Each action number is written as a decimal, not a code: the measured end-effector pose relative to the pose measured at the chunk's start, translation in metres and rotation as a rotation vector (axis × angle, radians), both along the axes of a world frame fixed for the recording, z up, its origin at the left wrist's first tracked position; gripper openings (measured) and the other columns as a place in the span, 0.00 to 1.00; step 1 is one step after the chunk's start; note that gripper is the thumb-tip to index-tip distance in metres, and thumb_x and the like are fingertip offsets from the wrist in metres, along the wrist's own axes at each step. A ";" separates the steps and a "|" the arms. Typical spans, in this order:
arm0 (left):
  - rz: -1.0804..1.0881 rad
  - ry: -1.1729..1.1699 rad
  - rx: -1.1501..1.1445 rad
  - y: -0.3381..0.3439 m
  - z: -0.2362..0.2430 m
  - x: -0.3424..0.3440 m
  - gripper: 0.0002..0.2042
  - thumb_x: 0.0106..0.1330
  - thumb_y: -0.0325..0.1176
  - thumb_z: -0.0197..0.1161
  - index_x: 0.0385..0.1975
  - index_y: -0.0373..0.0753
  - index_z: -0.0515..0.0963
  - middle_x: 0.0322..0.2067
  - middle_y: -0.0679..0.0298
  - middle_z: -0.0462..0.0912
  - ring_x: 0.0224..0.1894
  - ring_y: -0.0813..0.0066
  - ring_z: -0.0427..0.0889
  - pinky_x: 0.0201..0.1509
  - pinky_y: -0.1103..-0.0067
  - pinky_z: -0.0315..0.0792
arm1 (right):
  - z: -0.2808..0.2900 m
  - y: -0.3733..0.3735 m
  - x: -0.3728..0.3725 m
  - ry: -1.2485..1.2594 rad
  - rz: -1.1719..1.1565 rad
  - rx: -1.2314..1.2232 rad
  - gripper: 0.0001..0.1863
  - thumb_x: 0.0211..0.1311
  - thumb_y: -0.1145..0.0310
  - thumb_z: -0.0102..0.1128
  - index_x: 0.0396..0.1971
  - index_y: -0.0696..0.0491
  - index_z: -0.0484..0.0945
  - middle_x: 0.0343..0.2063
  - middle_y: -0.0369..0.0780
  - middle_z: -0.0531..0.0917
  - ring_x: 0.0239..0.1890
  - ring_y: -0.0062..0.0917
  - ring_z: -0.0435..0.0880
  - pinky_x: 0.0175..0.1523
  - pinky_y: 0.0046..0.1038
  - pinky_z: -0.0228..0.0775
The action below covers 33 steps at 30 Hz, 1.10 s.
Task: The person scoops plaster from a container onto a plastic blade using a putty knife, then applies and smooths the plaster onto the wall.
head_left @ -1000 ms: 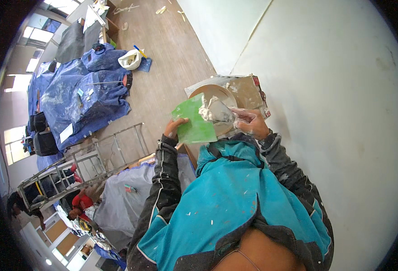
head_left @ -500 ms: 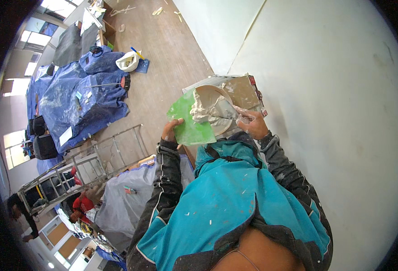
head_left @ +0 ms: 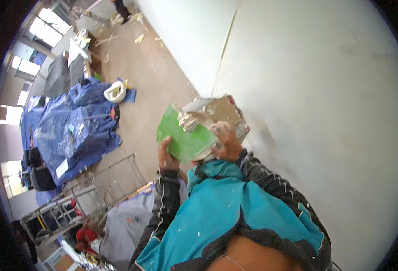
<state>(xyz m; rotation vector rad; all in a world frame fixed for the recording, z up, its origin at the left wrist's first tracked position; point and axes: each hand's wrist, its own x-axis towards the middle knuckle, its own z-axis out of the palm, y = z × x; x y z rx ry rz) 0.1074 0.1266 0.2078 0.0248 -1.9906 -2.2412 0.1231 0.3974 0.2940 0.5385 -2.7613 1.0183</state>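
My left hand [head_left: 166, 156] grips a flat green plastic sheet [head_left: 181, 142] by its near left edge, thumb on top. A lump of off-white putty [head_left: 187, 122] sits on the sheet's far part. At the right edge of the sheet is my right hand [head_left: 227, 139], fingers curled and smeared with putty; what it holds is blurred and hidden. Beneath the sheet a round putty bucket is mostly covered. A cardboard box [head_left: 219, 110], spattered with putty, stands just beyond my hands.
A pale wall [head_left: 307, 90] rises close on my right. To the left are blue sheeting [head_left: 72, 126] over a heap, a white bucket [head_left: 115, 92] and a metal ladder [head_left: 81, 198]. Another person in red [head_left: 86, 235] is at lower left. Scraps lie on the far floor.
The green sheet has shifted over the bucket, covering more of it, and the putty lump now rests on it. My right hand has moved left to the sheet's edge. The whole view has turned slightly.
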 end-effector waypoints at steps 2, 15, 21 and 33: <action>-0.130 -0.455 0.971 0.049 0.110 -0.010 0.21 0.66 0.25 0.56 0.60 0.36 0.66 0.50 0.58 0.76 0.52 0.67 0.78 0.57 0.68 0.75 | 0.010 0.002 0.010 0.018 0.039 -0.246 0.34 0.55 0.54 0.67 0.59 0.56 0.68 0.57 0.50 0.71 0.64 0.48 0.63 0.69 0.49 0.50; -0.862 -0.507 0.300 0.100 0.191 -0.032 0.16 0.73 0.38 0.55 0.52 0.34 0.75 0.41 0.59 0.82 0.40 0.72 0.83 0.43 0.76 0.78 | 0.087 -0.018 0.010 -0.287 -0.284 -1.695 0.26 0.74 0.49 0.44 0.61 0.53 0.66 0.54 0.42 0.76 0.53 0.31 0.78 0.52 0.33 0.75; -0.120 -0.316 -0.037 0.010 0.126 -0.101 0.20 0.73 0.46 0.51 0.56 0.39 0.73 0.47 0.58 0.83 0.42 0.70 0.83 0.43 0.78 0.76 | 0.078 0.044 0.005 -0.006 -0.535 -1.794 0.24 0.72 0.59 0.50 0.64 0.51 0.63 0.60 0.39 0.72 0.63 0.31 0.69 0.66 0.40 0.61; -0.296 -1.147 0.734 -0.008 -0.197 0.041 0.24 0.67 0.55 0.50 0.57 0.48 0.72 0.54 0.59 0.76 0.57 0.62 0.73 0.58 0.54 0.67 | 0.086 0.101 0.017 -0.046 -0.631 -1.510 0.26 0.62 0.73 0.61 0.60 0.55 0.68 0.54 0.42 0.76 0.54 0.32 0.78 0.59 0.39 0.72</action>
